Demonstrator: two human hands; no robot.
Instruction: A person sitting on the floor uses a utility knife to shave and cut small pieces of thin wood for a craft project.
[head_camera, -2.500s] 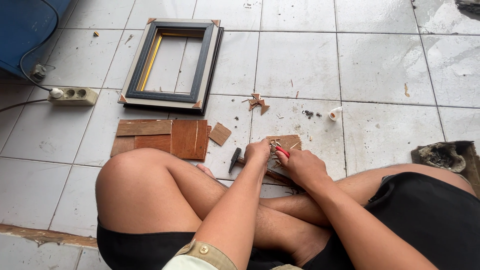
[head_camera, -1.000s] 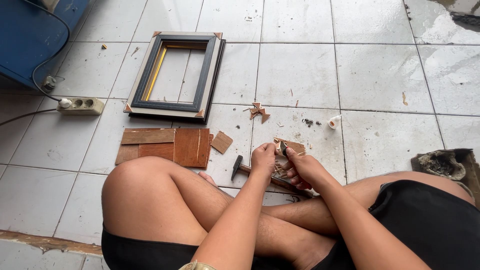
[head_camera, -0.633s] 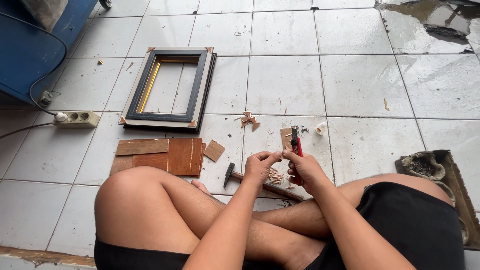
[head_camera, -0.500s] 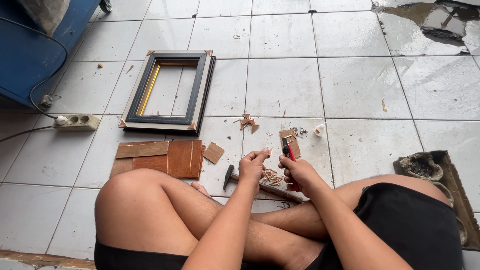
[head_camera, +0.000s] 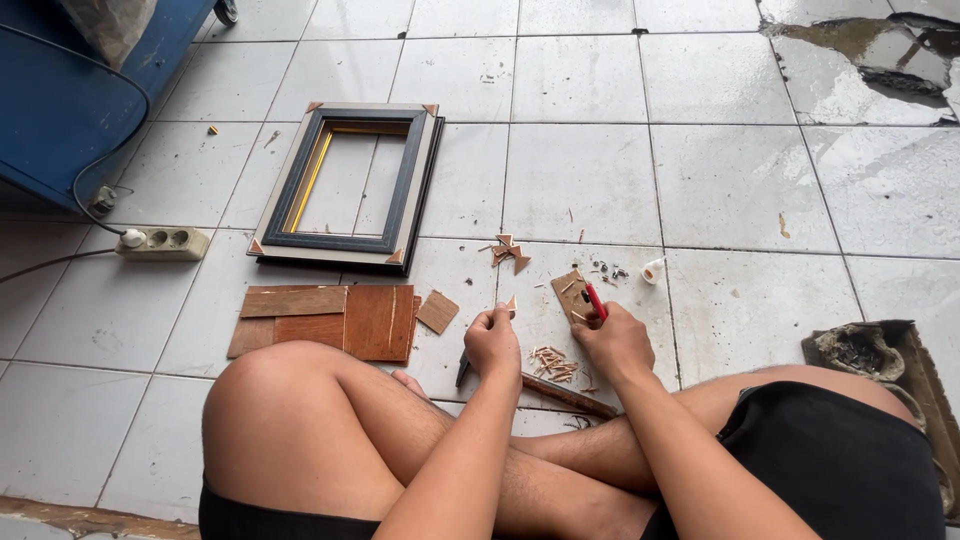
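I sit cross-legged on a white tiled floor. My left hand pinches a small triangular wood chip at its fingertips. My right hand holds a red-handled cutter against a small brown wood piece lying on the tile. Between my hands lies a little heap of wood shavings. A hammer with a wooden handle rests on the floor under my wrists, partly hidden by them.
A dark picture frame with gold inner edge lies ahead. Flat brown wood sheets sit to the left, small cut triangles in front, a power strip far left, a blue object, a dirty rag on the right.
My left hand has lifted off the wood piece with a small chip, and my right hand has shifted the red cutter slightly on the wood. The camera view has tilted upward.
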